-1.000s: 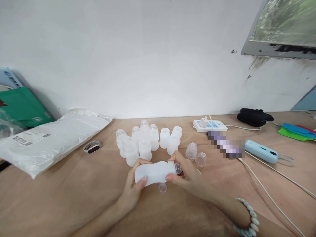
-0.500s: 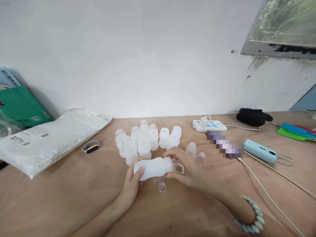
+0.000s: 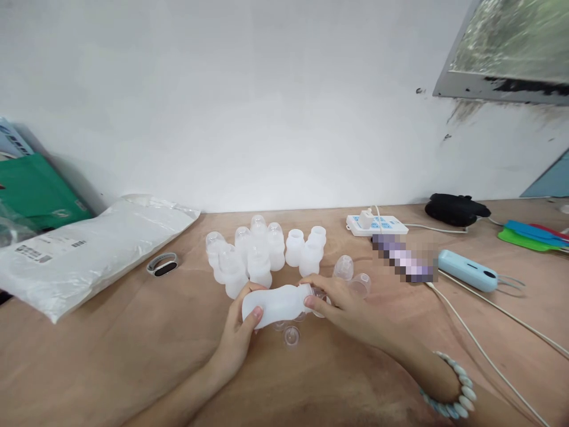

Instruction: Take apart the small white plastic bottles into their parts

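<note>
A frosted white baby bottle (image 3: 280, 303) lies sideways above the table in both hands. My left hand (image 3: 240, 323) is closed round its base, thumb on the near side. At the neck end, the fingers and thumb of my right hand (image 3: 333, 302) are closed on the rim and a clear part mostly hidden behind them. Just below the bottle sits a clear nipple (image 3: 291, 336), with other clear pieces partly covered by the bottle. Behind it stand several white bottles with clear domed caps (image 3: 258, 267) and a few open-necked bottles (image 3: 310, 258). Clear domed caps (image 3: 344, 268) lie right of them.
On the left are a white plastic mailing bag (image 3: 102, 243), a green folder (image 3: 40, 187) and a fitness band (image 3: 162, 265). A power strip (image 3: 386, 226), a blurred phone (image 3: 402, 258), a light-blue device (image 3: 467, 271), cables and a black pouch (image 3: 457, 209) occupy the right.
My right thumb has moved up onto the bottle's neck, and the fingers have closed in round that end. The left hand and bottle have shifted very slightly right.
</note>
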`<action>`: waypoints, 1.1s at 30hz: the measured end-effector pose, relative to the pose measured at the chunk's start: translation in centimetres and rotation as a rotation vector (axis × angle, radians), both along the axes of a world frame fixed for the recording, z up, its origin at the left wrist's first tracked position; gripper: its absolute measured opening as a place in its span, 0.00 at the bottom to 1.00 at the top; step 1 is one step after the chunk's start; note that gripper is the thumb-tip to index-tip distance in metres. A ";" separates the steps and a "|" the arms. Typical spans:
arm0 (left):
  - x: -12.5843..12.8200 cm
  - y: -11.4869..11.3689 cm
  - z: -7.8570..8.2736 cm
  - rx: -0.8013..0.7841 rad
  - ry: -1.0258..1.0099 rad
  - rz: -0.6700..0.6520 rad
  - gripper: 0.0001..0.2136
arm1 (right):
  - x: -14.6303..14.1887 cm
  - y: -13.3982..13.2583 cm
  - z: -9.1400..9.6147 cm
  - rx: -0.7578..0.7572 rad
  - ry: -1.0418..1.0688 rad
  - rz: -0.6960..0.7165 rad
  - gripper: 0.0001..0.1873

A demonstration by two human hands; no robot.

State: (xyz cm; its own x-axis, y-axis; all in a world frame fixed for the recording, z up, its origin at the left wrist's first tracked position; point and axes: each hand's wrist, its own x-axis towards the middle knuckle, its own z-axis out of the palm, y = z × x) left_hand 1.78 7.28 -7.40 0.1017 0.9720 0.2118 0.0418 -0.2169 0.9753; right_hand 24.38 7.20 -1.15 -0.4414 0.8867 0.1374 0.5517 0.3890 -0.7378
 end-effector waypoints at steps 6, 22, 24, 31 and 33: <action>0.1 0.3 -0.7 -0.032 -0.139 -0.068 0.23 | 0.6 0.6 0.3 0.337 0.202 0.107 0.11; 0.3 -0.5 -1.4 0.057 -0.155 -0.172 0.31 | -1.3 -0.2 0.4 0.143 0.178 0.092 0.04; 0.4 -0.4 -1.3 0.072 -0.161 -0.188 0.31 | -1.2 0.3 0.7 0.154 0.157 -0.017 0.06; 0.6 -0.6 -1.0 0.145 -0.125 -0.139 0.18 | -1.9 2.2 2.1 0.259 -0.447 -0.230 0.06; 0.7 -0.7 -1.0 0.158 -0.110 -0.151 0.17 | -3.0 2.6 2.1 0.253 -0.560 -0.210 0.06</action>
